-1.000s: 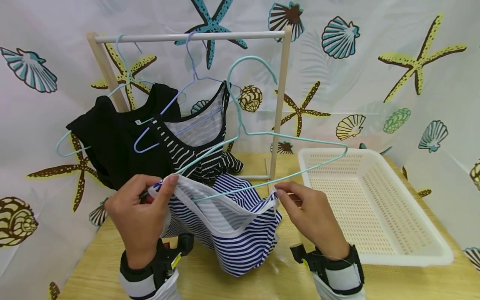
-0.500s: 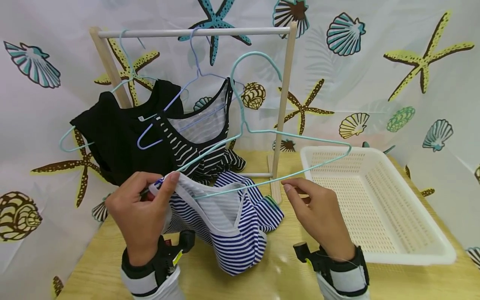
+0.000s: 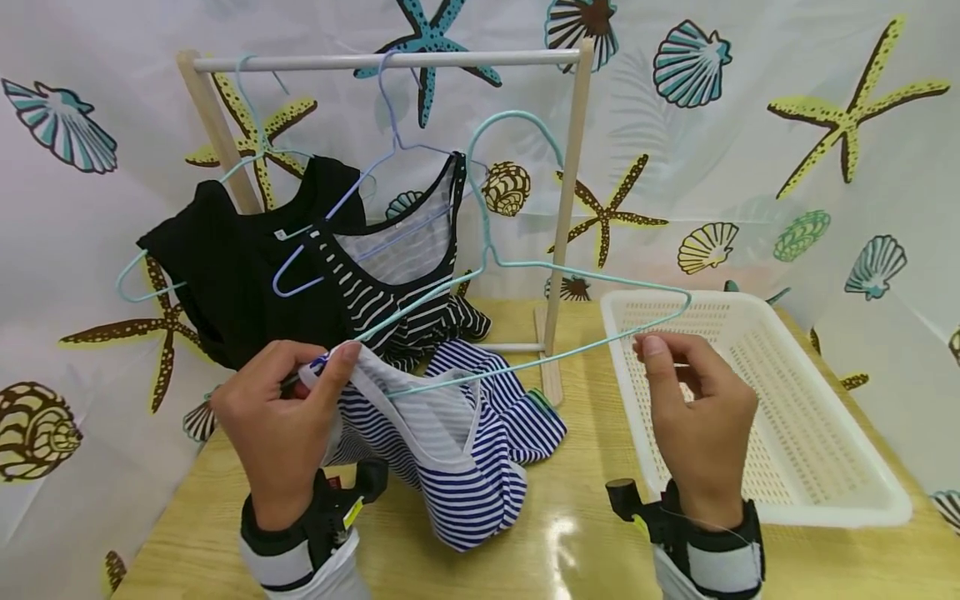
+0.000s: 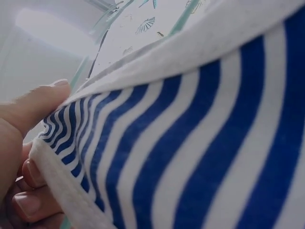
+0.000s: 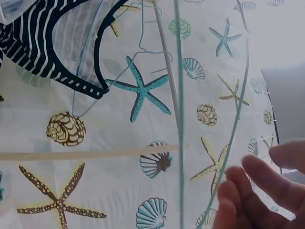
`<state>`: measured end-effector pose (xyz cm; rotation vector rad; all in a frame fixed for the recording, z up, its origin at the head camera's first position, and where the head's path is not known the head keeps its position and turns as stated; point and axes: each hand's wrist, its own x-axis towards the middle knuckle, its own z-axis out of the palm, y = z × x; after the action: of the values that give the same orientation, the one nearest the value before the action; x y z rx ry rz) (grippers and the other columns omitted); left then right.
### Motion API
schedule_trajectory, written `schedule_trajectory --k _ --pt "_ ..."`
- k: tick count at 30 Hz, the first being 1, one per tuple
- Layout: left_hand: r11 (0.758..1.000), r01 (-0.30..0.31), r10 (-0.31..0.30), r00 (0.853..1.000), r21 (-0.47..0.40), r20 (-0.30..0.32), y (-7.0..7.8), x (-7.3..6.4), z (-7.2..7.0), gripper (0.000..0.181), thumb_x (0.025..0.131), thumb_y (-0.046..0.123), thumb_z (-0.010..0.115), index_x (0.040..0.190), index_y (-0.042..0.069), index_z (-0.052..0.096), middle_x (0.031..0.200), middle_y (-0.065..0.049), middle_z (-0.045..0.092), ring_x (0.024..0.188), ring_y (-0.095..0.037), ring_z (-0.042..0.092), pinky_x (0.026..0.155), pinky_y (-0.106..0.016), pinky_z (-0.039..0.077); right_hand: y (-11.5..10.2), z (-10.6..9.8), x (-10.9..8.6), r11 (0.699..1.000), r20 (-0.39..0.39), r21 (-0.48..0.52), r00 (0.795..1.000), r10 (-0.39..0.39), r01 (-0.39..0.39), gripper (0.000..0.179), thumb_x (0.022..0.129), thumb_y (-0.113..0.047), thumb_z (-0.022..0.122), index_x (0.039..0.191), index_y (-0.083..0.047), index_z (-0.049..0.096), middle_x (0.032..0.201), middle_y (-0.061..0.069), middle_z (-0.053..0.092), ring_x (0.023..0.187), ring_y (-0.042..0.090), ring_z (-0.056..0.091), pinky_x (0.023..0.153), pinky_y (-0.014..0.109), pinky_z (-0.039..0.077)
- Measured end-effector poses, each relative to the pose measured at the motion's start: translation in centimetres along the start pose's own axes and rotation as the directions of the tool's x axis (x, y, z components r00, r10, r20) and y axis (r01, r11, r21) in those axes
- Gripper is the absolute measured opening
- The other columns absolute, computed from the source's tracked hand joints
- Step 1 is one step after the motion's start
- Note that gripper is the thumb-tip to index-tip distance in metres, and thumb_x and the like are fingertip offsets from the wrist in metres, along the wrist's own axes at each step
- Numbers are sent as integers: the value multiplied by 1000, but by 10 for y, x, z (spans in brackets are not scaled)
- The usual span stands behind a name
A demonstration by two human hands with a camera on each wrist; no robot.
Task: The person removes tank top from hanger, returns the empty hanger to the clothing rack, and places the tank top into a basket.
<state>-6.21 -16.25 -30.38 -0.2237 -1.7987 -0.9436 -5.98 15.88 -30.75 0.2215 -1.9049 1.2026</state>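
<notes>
My left hand (image 3: 288, 417) pinches a shoulder of a blue-and-white striped shirt (image 3: 472, 492) with white neck trim. A mint-green wire hanger (image 3: 585, 271) has its left end inside that shoulder, and its hook points up. In the left wrist view, the thumb and fingers (image 4: 28, 205) squeeze the striped cloth (image 4: 190, 133). The shirt's other side hangs slack beneath the hanger's lower bar. My right hand (image 3: 697, 408) is by the hanger's bare right end, its fingertips at the lower bar. The right wrist view shows its thumb and fingers apart beside the hanger wire (image 5: 233, 131).
Behind is a clothes rack (image 3: 495, 60) with wooden posts. From it hang a black top (image 3: 247, 258) and a black-and-white striped top (image 3: 390, 300) on hangers. A white perforated basket (image 3: 862, 467) stands on the wooden table at right. A shell-print curtain covers the back.
My right hand has let go of the shirt's right neckline and moved right to the hanger's end. That side of the shirt has dropped. My left hand keeps its hold.
</notes>
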Motion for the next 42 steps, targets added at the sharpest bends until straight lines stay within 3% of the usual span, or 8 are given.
schedule_trajectory --k 2,5,11,17,21,27,36,42 --pt "1000 -3 3 1000 1 21 -1 -1 0 40 80 36 79 72 -2 69 62 -9 58 54 -4 38 50 -14 31 0 -2 1 1000 -74 11 997 -24 25 14 92 -5 63 98 4 71 94 16 68 89 8 60 79 18 44" --pt "1000 -12 12 998 -14 53 -1 -2 -1 41 80 37 78 71 -1 69 62 -8 58 53 -3 37 49 -14 30 0 -6 5 997 -107 -23 992 -74 72 20 90 -8 64 106 4 70 104 17 65 101 11 56 88 23 39" --pt "997 -19 26 994 -72 102 1 -1 0 34 79 30 80 70 0 69 62 -6 55 54 -3 37 48 -16 30 3 -7 11 993 -22 -79 996 -88 86 39 87 -18 68 125 -9 64 121 10 61 116 23 50 97 33 33" --pt "998 -16 23 993 -66 116 1 -3 0 31 79 27 81 70 0 69 61 -5 54 54 -2 37 48 -16 29 6 -5 12 985 15 -139 995 -98 99 40 87 -24 69 125 -13 64 115 9 65 111 27 53 98 48 24" --pt "996 -33 45 989 -89 139 1 -4 2 33 80 30 80 70 1 69 62 -5 54 54 -3 37 48 -17 30 6 -4 13 980 34 -117 987 -157 160 37 86 -22 69 122 -12 67 101 11 67 99 26 55 103 48 22" --pt "991 -49 71 980 -122 185 4 -5 4 32 83 30 77 72 1 70 64 -3 56 55 -5 38 48 -18 32 6 -4 12 974 100 -21 970 -221 224 16 89 -11 67 103 -8 74 80 3 67 82 7 55 92 38 30" --pt "998 4 14 954 -57 298 7 -1 11 11 83 13 77 85 4 71 68 -2 57 57 -9 42 49 -20 32 10 -8 10 976 40 6 975 -220 220 10 89 -9 68 93 -4 75 68 1 59 74 2 51 91 33 25" --pt "997 -26 44 964 -71 261 6 -1 18 12 93 14 65 92 2 68 75 -4 57 63 -8 43 54 -20 34 12 -9 9 981 24 -35 982 -190 190 8 87 -5 69 92 -5 75 70 2 61 76 -1 52 88 31 24"
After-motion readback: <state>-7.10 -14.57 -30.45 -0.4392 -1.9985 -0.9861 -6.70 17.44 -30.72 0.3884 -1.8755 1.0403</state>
